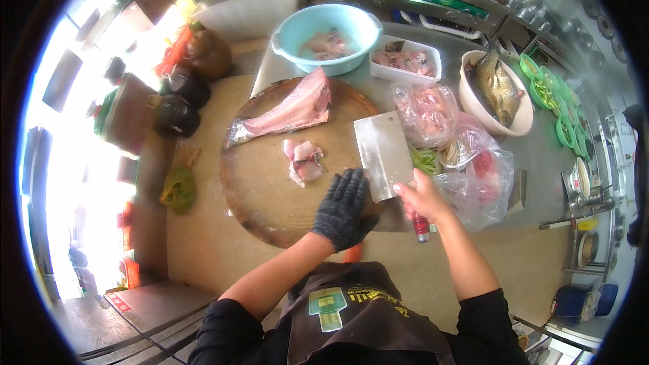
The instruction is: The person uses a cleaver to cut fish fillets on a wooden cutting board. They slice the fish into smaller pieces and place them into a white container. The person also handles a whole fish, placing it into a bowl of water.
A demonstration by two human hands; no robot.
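My right hand (425, 196) grips a cleaver (384, 154) by its red-banded handle, the broad blade turned flat-side up over the right edge of a round wooden chopping block (263, 203). Left of the blade, my left hand (343, 209), in a dark knitted glove, lies flat with fingers stretched out near the block's front right edge. What is under its palm is hidden. Several pale fish pieces (303, 159) lie together at mid-block. Behind them rests a large skinned-looking fish tail section (289, 109), its tail end pointing left.
A blue basin (327, 15) and a white tub (405, 77) hold fish pieces behind the block. Plastic bags (426, 114) with meat crowd its right side. Farther right, a pale basin (469, 101) holds whole fish, beside green bowls (550, 86). Dark jars (177, 114) stand left.
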